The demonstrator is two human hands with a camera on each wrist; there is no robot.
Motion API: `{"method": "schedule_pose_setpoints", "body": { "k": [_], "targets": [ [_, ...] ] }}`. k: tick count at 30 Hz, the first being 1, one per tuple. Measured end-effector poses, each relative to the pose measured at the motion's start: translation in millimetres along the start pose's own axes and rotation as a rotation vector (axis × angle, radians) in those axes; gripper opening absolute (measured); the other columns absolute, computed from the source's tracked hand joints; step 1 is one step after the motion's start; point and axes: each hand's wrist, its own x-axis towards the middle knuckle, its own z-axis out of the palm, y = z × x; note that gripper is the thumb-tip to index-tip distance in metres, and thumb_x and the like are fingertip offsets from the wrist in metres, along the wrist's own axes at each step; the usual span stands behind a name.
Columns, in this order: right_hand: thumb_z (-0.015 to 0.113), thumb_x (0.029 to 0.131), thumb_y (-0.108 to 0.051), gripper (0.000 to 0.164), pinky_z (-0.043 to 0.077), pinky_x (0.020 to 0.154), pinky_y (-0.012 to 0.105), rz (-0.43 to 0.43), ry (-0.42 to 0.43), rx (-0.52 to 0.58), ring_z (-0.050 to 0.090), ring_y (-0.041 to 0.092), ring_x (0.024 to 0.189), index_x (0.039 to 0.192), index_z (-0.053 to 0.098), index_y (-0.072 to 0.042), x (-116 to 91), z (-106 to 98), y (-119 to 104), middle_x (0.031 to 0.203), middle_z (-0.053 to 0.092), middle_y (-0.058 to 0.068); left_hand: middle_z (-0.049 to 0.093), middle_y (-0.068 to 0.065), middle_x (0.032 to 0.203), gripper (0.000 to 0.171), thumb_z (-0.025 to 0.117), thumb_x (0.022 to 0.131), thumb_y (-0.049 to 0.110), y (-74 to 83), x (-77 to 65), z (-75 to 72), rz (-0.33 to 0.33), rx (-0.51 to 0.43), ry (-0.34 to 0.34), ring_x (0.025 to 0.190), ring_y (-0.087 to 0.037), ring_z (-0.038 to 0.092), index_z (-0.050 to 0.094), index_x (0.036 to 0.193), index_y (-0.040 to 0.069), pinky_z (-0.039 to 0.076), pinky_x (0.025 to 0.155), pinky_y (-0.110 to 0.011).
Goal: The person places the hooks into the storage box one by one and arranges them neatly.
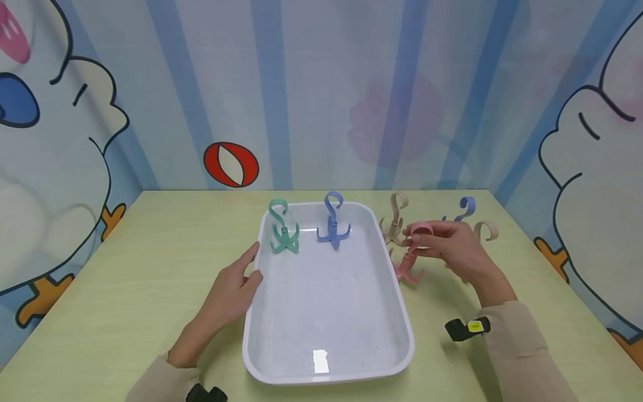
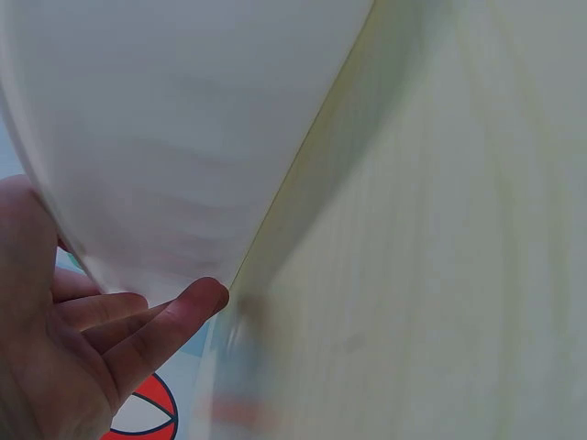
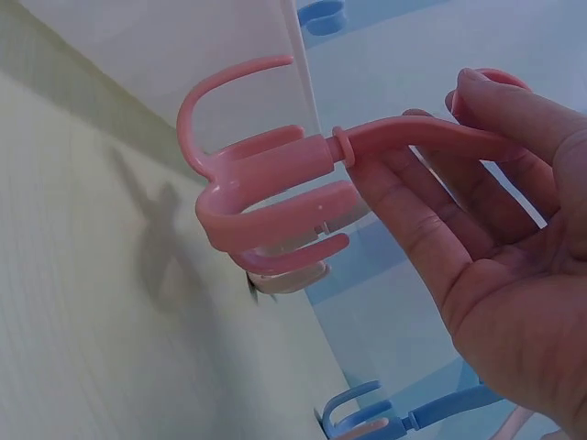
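Note:
In the head view, my right hand pinches a pink rotating claw hook by its curved upper stem, just right of the tray. Its prongs hang downward over the table, as the right wrist view shows the hook held clear of the surface. My left hand rests against the left side of the white tray, its fingers fairly straight at the rim. Inside the tray's far end are a green claw hook and a blue claw hook, side by side.
Right of the tray stand a beige claw hook and another blue hook, partly hidden by my right hand. A second beige hook shows behind the wrist. A patterned backdrop rises behind the table.

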Motion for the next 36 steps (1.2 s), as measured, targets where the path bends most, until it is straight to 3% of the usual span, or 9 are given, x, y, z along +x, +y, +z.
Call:
{"method": "schedule_pose_setpoints", "body": {
  "k": [24,36],
  "targets": [
    [0.072,0.100,-0.012,0.028,0.063,0.091,0.039,-0.030,-0.007,0.051,0.079,0.019,0.108,0.123,0.074,0.002,-3.1,4.7,-10.9,0.113,0.080,0.002,0.051,-0.022,0.159,0.063,0.045,0.105,0.015,1.6,-0.6,-0.6,0.003,-0.005,0.003,0.094,-0.026,0.080,0.031,0.165,0.003,0.063,0.078,-0.033],
    [0.069,0.102,-0.010,0.024,0.063,0.090,0.035,-0.126,-0.008,0.057,0.078,0.014,0.107,0.121,0.074,0.004,-8.5,-0.6,-19.2,0.115,0.079,-0.002,0.051,-0.022,0.159,0.063,0.045,0.105,0.015,0.2,-0.1,-0.2,0.012,0.000,0.003,0.092,-0.024,0.079,0.031,0.165,0.002,0.062,0.079,-0.034]
  ]
}}
